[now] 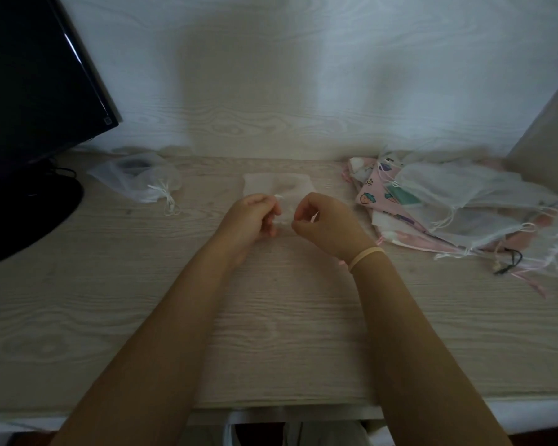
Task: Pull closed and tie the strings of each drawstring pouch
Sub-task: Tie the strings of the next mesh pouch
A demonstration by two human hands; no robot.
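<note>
While open desk (271, 317) lies nearer, both hands' fingers (268, 214) pinch pouch strings (279, 197).

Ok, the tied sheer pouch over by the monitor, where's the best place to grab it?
Pinch the sheer pouch at its cinched neck beside the white bow, coming from the near right. The fabric gathers into one firm bunch there, and that end points toward you.

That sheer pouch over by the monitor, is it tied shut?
Tied shut, it seems: the pouch has its neck gathered tight and its white strings knotted there, loose ends trailing on the desk.
</note>
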